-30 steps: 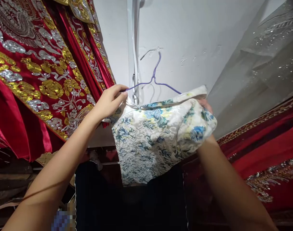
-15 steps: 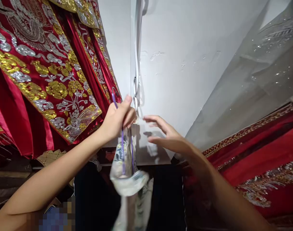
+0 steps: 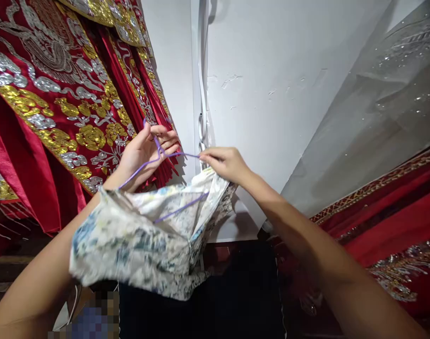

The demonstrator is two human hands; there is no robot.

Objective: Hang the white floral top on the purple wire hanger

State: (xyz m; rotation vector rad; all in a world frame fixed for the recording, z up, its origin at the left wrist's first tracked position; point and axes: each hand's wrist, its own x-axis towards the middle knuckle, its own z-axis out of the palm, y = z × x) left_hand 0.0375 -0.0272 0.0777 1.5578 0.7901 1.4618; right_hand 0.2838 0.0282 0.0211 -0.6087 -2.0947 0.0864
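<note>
A thin purple clothes hanger [image 3: 181, 154] spans the space between my hands, with a white garment [image 3: 130, 245] in a blue and grey floral print hanging from it. My left hand [image 3: 144, 153], palm turned up and fingers loosely curled, holds the hanger at its neck below the hook. My right hand [image 3: 225, 162] pinches the hanger's right arm, close to the garment's shoulder. Whether the fabric is caught in that pinch too, I cannot tell. The garment's neckline gapes, and the hanger's lower bar shows inside it. My left wrist is partly behind the cloth.
Red costumes [image 3: 91, 136] with gold and silver embroidery hang at the left. A white wall [image 3: 264, 70] with a pale metal bar [image 3: 202, 84] lies ahead. Clear plastic sheeting [image 3: 370, 122] covers the right side, above red beaded fabric [image 3: 394, 212]. Dark cloth [image 3: 236, 301] lies below.
My right hand, apart and open before, now pinches the hanger. My left hand has shifted left and turned palm up. The hanger and garment have swung from edge-on to broadside and been raised.
</note>
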